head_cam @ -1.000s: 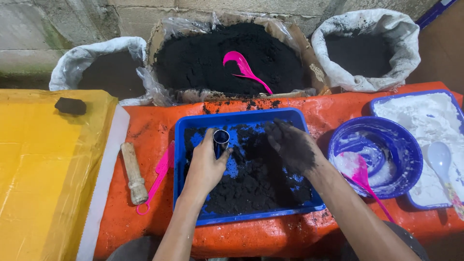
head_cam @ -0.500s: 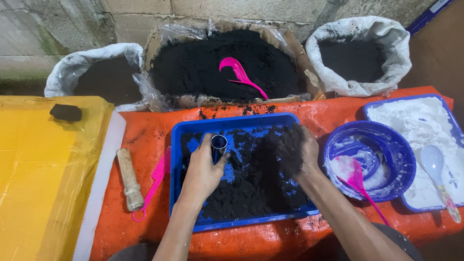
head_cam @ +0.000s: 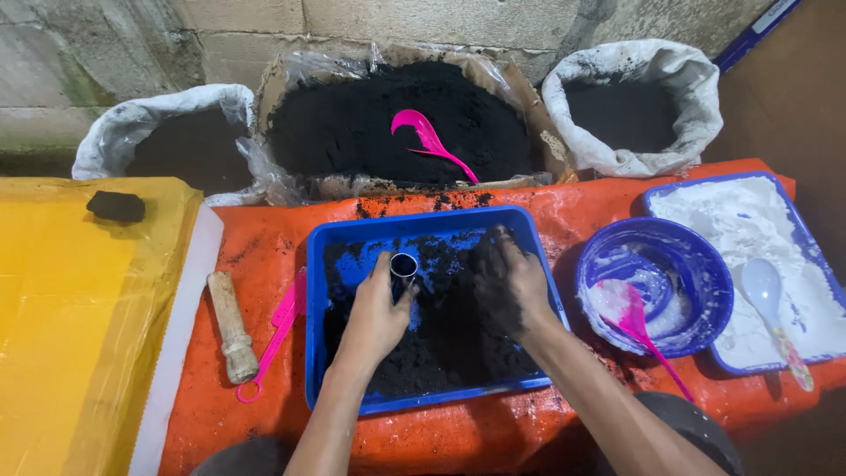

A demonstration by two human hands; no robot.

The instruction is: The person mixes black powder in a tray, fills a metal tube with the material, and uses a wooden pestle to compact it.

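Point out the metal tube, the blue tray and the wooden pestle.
metal tube (head_cam: 404, 265), head view, on its open top rim.
blue tray (head_cam: 423, 221), head view, on its far wall.
wooden pestle (head_cam: 231, 324), head view, on its shaft.

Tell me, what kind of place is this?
Probably a small, rough workshop for handwork with black powder: sacks of dark powder stand against a bare block wall, and the left hand holds a small metal tube over a blue tray of powder.
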